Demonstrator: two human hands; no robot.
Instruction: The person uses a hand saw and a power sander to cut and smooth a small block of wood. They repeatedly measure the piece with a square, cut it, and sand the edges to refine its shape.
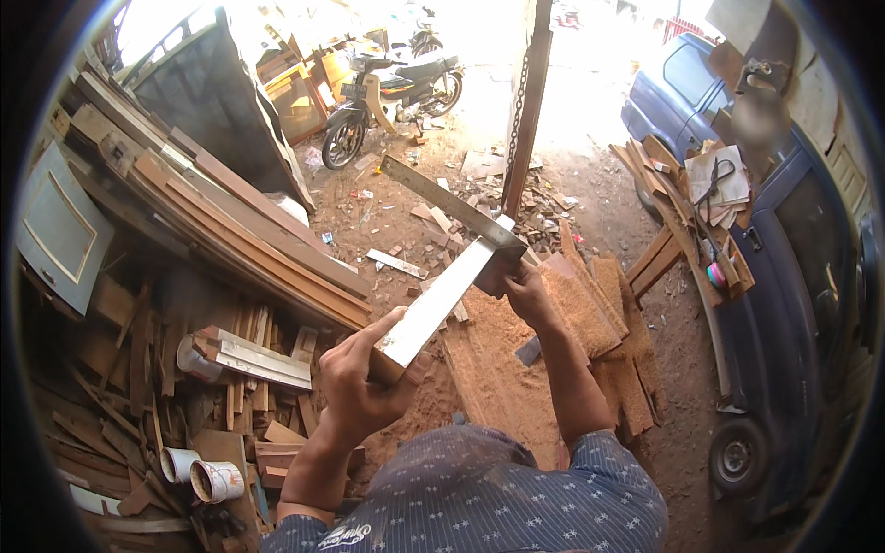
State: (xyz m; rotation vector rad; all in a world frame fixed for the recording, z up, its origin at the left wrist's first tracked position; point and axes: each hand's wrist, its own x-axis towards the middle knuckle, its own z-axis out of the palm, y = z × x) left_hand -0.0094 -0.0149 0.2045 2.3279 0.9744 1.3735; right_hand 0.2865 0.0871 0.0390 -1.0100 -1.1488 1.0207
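Observation:
A short length of squared timber (433, 304) is held up before me, its top face bright with light. My left hand (355, 382) is closed around its near end, thumb and fingers on either side. At the far end of the timber, my right hand (527, 297) grips the dark stock of a try square (438, 196). The square's metal blade lies across the timber and sticks out to the far left. Its stock sits against the timber's right side, partly hidden by my fingers.
Sawdust-covered boards (498, 355) lie below my hands. Long planks (240, 230) are stacked on the left, above offcuts and white buckets (218, 481). A post with a chain (527, 111) stands ahead. A motorcycle (392, 92) is parked beyond; a blue vehicle (784, 249) and a cluttered wooden stand (687, 217) are right.

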